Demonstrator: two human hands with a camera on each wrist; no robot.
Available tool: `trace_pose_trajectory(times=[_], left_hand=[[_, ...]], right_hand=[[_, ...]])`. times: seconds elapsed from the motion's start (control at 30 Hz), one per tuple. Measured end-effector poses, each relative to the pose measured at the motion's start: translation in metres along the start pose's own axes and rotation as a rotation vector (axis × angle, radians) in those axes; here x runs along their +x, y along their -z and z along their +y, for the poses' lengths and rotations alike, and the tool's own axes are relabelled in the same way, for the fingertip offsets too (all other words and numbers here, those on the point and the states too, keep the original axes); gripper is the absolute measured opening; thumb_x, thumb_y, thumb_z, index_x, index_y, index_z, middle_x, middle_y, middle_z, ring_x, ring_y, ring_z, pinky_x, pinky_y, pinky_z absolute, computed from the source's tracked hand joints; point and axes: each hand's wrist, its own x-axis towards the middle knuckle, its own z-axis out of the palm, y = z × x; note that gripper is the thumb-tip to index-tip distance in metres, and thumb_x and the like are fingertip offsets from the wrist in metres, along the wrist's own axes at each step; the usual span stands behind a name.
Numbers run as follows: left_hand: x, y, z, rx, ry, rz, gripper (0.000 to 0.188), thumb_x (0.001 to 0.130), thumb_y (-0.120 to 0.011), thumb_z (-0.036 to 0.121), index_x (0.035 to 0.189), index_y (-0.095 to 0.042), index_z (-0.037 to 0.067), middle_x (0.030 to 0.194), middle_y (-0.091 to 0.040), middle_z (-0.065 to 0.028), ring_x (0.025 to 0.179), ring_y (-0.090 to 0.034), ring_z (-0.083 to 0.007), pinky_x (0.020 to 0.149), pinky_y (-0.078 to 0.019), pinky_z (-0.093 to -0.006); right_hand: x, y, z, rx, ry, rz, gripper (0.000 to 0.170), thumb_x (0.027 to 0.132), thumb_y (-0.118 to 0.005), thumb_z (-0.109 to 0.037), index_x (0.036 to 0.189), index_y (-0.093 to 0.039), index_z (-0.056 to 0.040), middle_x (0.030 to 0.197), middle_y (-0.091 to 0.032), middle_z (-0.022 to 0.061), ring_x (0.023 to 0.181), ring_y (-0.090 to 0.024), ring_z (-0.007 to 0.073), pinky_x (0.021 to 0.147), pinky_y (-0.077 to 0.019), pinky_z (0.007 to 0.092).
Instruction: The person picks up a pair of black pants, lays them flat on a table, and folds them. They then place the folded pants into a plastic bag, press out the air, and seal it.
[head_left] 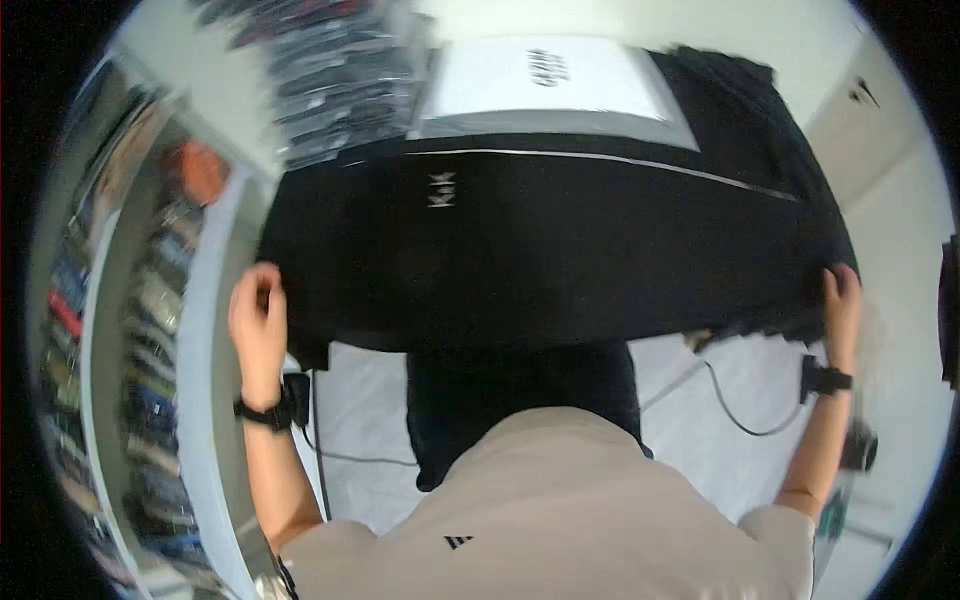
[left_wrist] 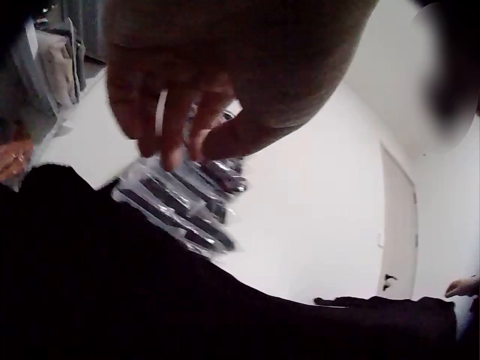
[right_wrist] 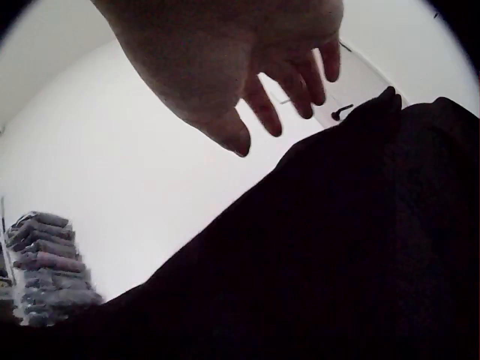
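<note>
A wide black garment (head_left: 560, 240) with small white lettering and a thin pale line lies spread before the person, its near edge hanging over the front. My left hand (head_left: 260, 315) is at its left edge, fingers loosely bent; in the left wrist view the left hand (left_wrist: 217, 82) hovers above the black cloth (left_wrist: 112, 277) with nothing between thumb and fingers. On the opposite side, my right hand (head_left: 843, 305) is at the garment's right edge. The right wrist view has the right hand (right_wrist: 232, 67) with fingers apart and holding nothing, over the dark cloth (right_wrist: 315, 247).
Behind the garment lies a white printed package (head_left: 550, 85) in clear plastic. A tall stack of bagged clothes (head_left: 345, 90) stands at the back left. Shelves (head_left: 215, 290) filled with folded, bagged items line the left side. A cable (head_left: 740, 425) hangs near the right wrist.
</note>
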Motion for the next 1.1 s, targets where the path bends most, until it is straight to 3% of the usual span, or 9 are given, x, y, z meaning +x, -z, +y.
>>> trace_pose_trajectory(times=[0.13,0.37,0.43,0.47,0.6,0.7,0.73,0.93,1.1], left_hand=[[0.044,-0.002,-0.113,0.302,0.231,-0.159,0.060,0.083,-0.064,0.037,0.118,-0.053,-0.010,0.117,-0.056,-0.0293,0.111,-0.053,-0.0411,0.095,-0.0418,-0.0411],[0.073,-0.015,-0.073,-0.028,0.574,-0.566,0.077,0.079,-0.062,0.059,0.110,-0.058,-0.012,0.102,-0.064,-0.0205,0.095,-0.062,-0.0266,0.084,-0.0467,-0.0344],[0.076,-0.018,-0.075,-0.542,0.850,-0.483,0.079,0.077,-0.064,0.061,0.109,-0.059,-0.011,0.100,-0.065,-0.0165,0.091,-0.062,-0.0231,0.080,-0.0482,-0.0341],[0.081,-0.012,-0.069,-0.459,0.877,-0.566,0.071,0.077,-0.069,0.054,0.108,-0.060,-0.009,0.098,-0.065,-0.0140,0.087,-0.063,-0.0210,0.077,-0.0493,-0.0334],[0.086,-0.011,-0.044,-0.496,0.808,-0.589,0.045,0.079,-0.073,0.028,0.104,-0.060,-0.008,0.094,-0.066,-0.0103,0.083,-0.064,-0.0202,0.072,-0.0505,-0.0307],[0.083,-0.009,-0.039,-0.685,0.687,-0.337,0.032,0.079,-0.069,0.018,0.102,-0.060,-0.003,0.095,-0.065,-0.0120,0.082,-0.064,-0.0217,0.071,-0.0517,-0.0316],[0.085,-0.005,-0.047,-0.713,0.711,-0.229,0.029,0.080,-0.068,0.019,0.101,-0.061,0.000,0.095,-0.065,-0.0110,0.081,-0.064,-0.0214,0.072,-0.0520,-0.0322],[0.139,0.082,-0.150,-0.793,0.513,-0.091,0.040,0.095,-0.047,0.032,0.124,-0.058,0.007,0.129,-0.056,-0.0045,0.125,-0.044,-0.0184,0.105,-0.0317,-0.0325],[0.158,0.144,-0.145,-0.834,0.855,-0.202,0.048,0.088,-0.055,0.036,0.124,-0.057,0.004,0.122,-0.058,-0.0107,0.109,-0.056,-0.0240,0.092,-0.0443,-0.0355]], right_hand=[[0.054,-0.026,0.101,-0.162,-0.105,-0.153,0.058,0.089,-0.061,-0.033,0.130,-0.042,0.0026,0.126,-0.053,0.0229,0.116,-0.052,0.0338,0.097,-0.0411,0.0382],[0.077,-0.025,0.123,0.062,-0.399,-0.339,0.081,0.080,-0.068,-0.048,0.131,-0.039,0.0084,0.120,-0.056,0.0213,0.109,-0.055,0.0269,0.092,-0.0432,0.0340],[0.077,-0.013,0.107,0.285,-0.450,-0.352,0.080,0.079,-0.068,-0.052,0.124,-0.046,0.0100,0.111,-0.060,0.0171,0.098,-0.058,0.0236,0.085,-0.0459,0.0331],[0.080,-0.013,0.111,0.316,-0.519,-0.347,0.075,0.079,-0.068,-0.051,0.119,-0.051,0.0099,0.106,-0.062,0.0152,0.092,-0.059,0.0217,0.081,-0.0468,0.0327],[0.085,-0.009,0.107,0.191,-0.470,-0.380,0.050,0.081,-0.069,-0.038,0.100,-0.063,0.0075,0.086,-0.066,0.0095,0.076,-0.060,0.0174,0.069,-0.0474,0.0311],[0.087,0.000,0.083,0.308,-0.444,-0.259,0.052,0.080,-0.067,-0.039,0.101,-0.062,0.0080,0.092,-0.066,0.0129,0.081,-0.061,0.0215,0.073,-0.0469,0.0356],[0.089,0.006,0.064,0.344,-0.394,-0.148,0.036,0.081,-0.068,-0.026,0.098,-0.064,0.0062,0.083,-0.065,0.0066,0.072,-0.058,0.0154,0.067,-0.0455,0.0296],[0.106,0.039,-0.028,0.635,-0.402,-0.020,0.038,0.083,-0.068,-0.024,0.106,-0.061,0.0052,0.090,-0.066,0.0092,0.077,-0.062,0.0184,0.071,-0.0491,0.0301],[0.096,0.017,-0.093,1.128,-0.473,-0.306,0.034,0.085,-0.066,-0.022,0.107,-0.059,0.0024,0.095,-0.065,0.0100,0.084,-0.063,0.0202,0.077,-0.0510,0.0315]])
